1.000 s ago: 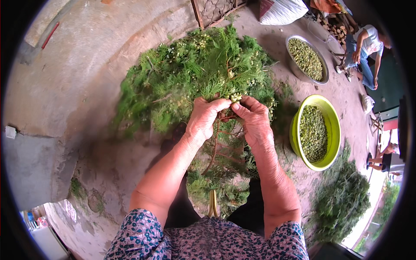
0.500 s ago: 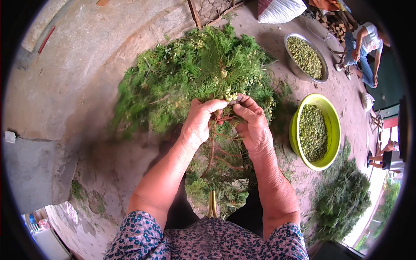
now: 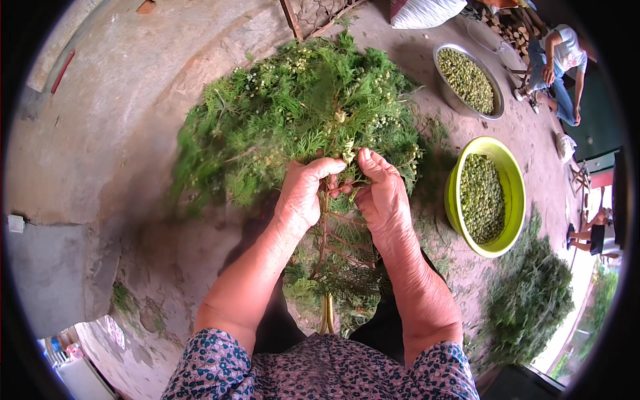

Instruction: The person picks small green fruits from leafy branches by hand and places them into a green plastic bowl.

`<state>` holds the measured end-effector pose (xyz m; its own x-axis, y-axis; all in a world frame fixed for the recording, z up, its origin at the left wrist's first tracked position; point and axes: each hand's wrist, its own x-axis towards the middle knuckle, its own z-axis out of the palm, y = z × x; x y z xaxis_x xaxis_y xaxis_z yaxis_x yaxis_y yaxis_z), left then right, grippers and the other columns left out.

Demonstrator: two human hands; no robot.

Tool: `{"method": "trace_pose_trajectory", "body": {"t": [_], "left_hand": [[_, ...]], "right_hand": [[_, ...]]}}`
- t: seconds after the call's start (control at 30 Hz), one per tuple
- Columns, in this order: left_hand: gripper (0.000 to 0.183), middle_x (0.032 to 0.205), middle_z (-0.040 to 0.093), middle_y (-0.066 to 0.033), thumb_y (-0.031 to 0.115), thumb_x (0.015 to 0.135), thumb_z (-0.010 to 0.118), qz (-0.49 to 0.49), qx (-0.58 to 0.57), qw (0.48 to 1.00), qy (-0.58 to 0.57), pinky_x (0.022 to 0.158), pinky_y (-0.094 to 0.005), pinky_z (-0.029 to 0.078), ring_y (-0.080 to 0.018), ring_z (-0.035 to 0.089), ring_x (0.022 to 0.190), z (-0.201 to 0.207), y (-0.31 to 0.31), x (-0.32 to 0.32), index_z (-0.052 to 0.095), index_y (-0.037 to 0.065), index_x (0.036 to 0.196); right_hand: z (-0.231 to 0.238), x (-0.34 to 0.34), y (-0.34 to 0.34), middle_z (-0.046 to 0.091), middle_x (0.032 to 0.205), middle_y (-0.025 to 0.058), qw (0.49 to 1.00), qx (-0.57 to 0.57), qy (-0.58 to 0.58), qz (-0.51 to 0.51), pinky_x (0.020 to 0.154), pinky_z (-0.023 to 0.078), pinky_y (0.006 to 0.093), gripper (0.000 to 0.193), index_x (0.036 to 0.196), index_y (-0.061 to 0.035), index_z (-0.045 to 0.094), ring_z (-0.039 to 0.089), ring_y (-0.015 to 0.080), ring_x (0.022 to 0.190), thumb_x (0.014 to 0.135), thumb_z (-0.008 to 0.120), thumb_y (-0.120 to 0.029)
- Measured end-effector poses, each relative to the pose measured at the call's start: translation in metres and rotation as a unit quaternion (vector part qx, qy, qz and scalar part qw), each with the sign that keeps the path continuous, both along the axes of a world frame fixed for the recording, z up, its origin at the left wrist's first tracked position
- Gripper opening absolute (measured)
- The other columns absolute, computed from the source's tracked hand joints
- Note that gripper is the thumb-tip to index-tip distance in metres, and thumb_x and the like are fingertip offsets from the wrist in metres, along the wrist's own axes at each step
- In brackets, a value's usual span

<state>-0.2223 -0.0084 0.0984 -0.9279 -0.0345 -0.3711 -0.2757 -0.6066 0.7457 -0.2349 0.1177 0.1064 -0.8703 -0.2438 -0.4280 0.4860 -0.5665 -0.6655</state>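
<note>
Between my hands stands an evergreen branch with flat, scaly sprays and a reddish-brown stem. My left hand is closed round it, thumb pointing toward a cluster of pale green cones. Just right of that cluster is my right hand, its fingers curled in and its thumb raised against the forefinger. Whatever lies in those right fingers is hidden. Behind the hands spreads a big heap of cut evergreen branches, dotted with pale cones.
To the right stand a yellow-green basin and a metal bowl, both holding small green cones. More greenery lies at the lower right. A white sack sits at the back. Another person sits at the far right.
My right thumb and forefinger have come away slightly to the right of the cone cluster, the thumb now upright. My left hand keeps its grip on the branch.
</note>
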Motion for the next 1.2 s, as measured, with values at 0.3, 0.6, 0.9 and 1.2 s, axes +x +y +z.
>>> {"method": "trace_pose_trajectory", "body": {"t": [0.3, 0.6, 0.9, 1.2], "left_hand": [[0.007, 0.063, 0.058, 0.0009, 0.009, 0.07, 0.066, -0.037, -0.008, 0.999, -0.038, 0.04, -0.023, 0.037, -0.0076, 0.05, 0.049, -0.006, -0.003, 0.0, 0.064, 0.006, 0.075], [0.009, 0.064, 0.059, 0.0007, 0.011, 0.068, 0.067, -0.032, 0.022, 0.999, -0.034, 0.041, -0.0228, 0.037, -0.0077, 0.05, 0.05, -0.01, -0.002, -0.001, 0.064, 0.006, 0.076], [0.008, 0.066, 0.058, 0.0006, 0.009, 0.069, 0.066, -0.01, -0.068, 0.998, 0.01, 0.045, -0.0256, 0.04, -0.0078, 0.05, 0.052, -0.006, -0.006, -0.006, 0.063, 0.006, 0.076], [0.011, 0.072, 0.063, -0.0018, 0.004, 0.071, 0.063, 0.017, -0.094, 0.991, 0.093, 0.055, -0.0223, 0.041, -0.0075, 0.053, 0.059, -0.004, 0.009, -0.005, 0.065, 0.001, 0.082]], "right_hand": [[-0.006, -0.001, 0.001, 0.058, 0.083, 0.0049, 1.0, -0.017, -0.024, -0.01, 0.055, 0.046, 0.0267, 0.015, 0.093, -0.0021, 0.053, 0.055, 0.0144, 0.065, 0.089, 0.05, -0.016], [-0.005, 0.001, 0.001, 0.057, 0.084, 0.008, 0.998, -0.051, -0.021, -0.02, 0.058, 0.046, 0.0286, 0.025, 0.092, -0.0013, 0.052, 0.055, 0.0186, 0.069, 0.093, 0.04, -0.023], [-0.003, -0.014, 0.02, 0.057, 0.087, 0.0054, 0.99, -0.086, 0.08, -0.079, 0.076, 0.042, 0.0335, 0.015, 0.098, -0.0045, 0.054, 0.053, 0.0162, 0.084, 0.085, 0.05, -0.01], [-0.003, 0.0, -0.004, 0.06, 0.076, 0.0009, 0.989, 0.078, 0.116, -0.039, 0.054, 0.04, 0.0175, 0.02, 0.093, -0.0039, 0.057, 0.054, 0.0065, 0.065, 0.079, 0.066, -0.014]]}}
